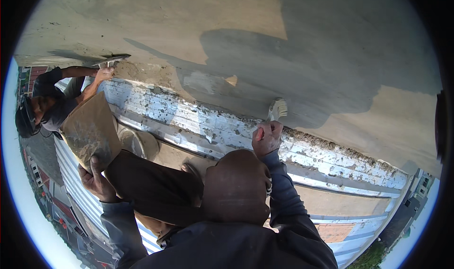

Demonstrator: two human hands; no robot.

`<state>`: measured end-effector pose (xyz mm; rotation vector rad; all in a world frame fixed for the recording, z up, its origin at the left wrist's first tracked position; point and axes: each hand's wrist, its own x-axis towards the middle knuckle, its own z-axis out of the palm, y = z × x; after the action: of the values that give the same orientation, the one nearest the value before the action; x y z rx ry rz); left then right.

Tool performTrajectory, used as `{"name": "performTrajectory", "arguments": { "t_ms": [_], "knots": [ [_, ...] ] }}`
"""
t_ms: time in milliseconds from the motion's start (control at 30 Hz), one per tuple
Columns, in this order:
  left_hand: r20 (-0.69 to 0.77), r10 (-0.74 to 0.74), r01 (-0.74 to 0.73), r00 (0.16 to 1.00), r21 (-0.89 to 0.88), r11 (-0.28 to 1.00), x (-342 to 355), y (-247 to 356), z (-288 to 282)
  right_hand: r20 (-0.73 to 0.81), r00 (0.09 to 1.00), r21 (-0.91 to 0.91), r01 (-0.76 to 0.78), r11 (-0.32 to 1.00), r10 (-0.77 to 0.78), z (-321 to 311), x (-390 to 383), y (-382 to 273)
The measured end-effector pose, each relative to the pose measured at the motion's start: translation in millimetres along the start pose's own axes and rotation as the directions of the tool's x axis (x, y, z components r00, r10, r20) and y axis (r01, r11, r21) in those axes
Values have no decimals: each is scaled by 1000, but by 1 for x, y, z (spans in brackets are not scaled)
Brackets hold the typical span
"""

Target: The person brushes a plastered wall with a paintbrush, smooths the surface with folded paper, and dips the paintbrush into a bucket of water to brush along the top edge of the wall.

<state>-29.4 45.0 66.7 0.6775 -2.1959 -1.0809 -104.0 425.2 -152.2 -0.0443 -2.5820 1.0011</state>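
Note:
My left hand (98, 179) grips the near corner of a flat brown board (91, 129) smeared with grey, its thumb on the upper face. My right hand (267, 137) is closed around a brush with pale bristles (280, 109). Those bristles are at the lower part of a grey plastered wall (326, 80), just above its rough bottom edge; whether they touch it I cannot tell. A darker grey patch and shadows cover the wall around the brush.
A co-worker (56, 99) at the left holds a flat trowel (112, 60) by the wall. A mortar-stained bucket (144, 143) stands beyond my leg. Mortar-spattered white corrugated sheeting (189, 122) runs along the wall's foot. Rooftops (61, 207) lie far below at the left.

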Motion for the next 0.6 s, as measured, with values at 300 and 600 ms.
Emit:
{"name": "performTrajectory", "arguments": {
  "t_ms": [300, 600],
  "knots": [
    [-124, -111, 117, 986, 36, 993, -13, -4, -5, 334, 909, 465, 71, 882, -249, 179, 30, -128],
    [-210, -182, 198, 960, 58, 978, -11, -15, -17, 275, 940, 583, 6, 812, -205, 202, 5, -93]
  ]
}}
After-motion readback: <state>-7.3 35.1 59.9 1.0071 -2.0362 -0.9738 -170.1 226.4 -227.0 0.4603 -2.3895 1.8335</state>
